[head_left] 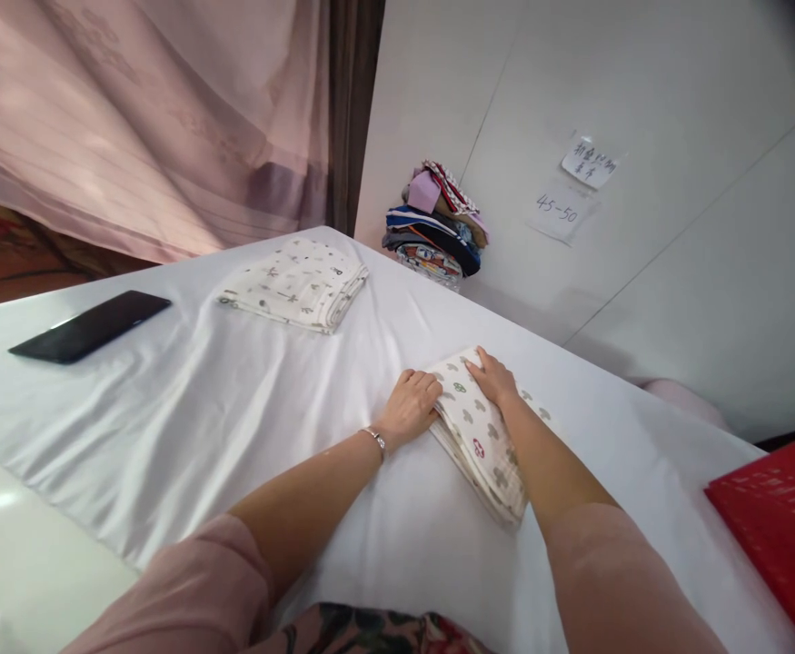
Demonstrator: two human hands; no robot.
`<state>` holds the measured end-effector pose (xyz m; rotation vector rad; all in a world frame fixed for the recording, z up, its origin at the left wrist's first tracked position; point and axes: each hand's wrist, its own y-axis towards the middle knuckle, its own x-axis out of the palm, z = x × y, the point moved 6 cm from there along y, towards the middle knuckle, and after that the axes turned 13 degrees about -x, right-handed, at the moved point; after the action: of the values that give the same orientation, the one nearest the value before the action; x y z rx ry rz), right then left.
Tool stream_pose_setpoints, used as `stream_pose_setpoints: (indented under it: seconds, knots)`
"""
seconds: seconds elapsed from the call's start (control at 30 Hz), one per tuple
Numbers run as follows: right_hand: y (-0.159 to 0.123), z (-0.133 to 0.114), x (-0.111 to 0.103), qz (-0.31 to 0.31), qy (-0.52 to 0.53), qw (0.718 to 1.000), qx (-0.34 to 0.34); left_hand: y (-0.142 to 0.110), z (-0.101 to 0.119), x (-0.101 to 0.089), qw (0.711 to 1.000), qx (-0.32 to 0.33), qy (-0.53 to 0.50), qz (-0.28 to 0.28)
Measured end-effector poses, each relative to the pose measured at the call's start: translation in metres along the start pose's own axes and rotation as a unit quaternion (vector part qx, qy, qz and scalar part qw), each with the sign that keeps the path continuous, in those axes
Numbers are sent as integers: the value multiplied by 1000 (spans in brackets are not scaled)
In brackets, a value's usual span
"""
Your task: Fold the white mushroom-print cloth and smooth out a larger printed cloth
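A folded white cloth [473, 422] with grey shapes and small green and red motifs lies on the white-covered table in front of me. My left hand [407, 405] is closed at its left edge, the fingers curled over the layers. At the far right edge, my right hand [493, 376] grips the same cloth, thumb on top; some of its fingers are hidden. Farther back rests a second folded white cloth [294, 283] with small dark prints, and neither hand touches it.
A black tablet-like slab [90, 327] lies on the white tablecloth [247, 418] at the left. Beyond the far edge rises a stack of folded clothes [434, 227] by the wall. A red bag-like item [779, 518] is at the right; a pink curtain [165, 118] hangs behind.
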<state>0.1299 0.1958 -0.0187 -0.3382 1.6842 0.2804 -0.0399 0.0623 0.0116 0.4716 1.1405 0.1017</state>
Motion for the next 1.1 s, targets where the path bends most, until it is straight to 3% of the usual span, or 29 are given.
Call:
stream_pose_setpoints:
  seconds: [0.57, 0.73, 0.83, 1.1]
  knots:
    - [-1, 0, -1, 10, 6, 1000, -5, -8, 0, 2, 1000, 15, -17, 1]
    - [-2, -1, -2, 8, 14, 1000, -8, -15, -8, -14, 996, -82, 25, 35]
    - [-2, 0, -2, 8, 12, 1000, -4, -22, -11, -19, 989, -132, 58, 14]
    - [-2, -1, -2, 14, 6, 1000, 0, -39, 22, -10, 997, -41, -22, -54]
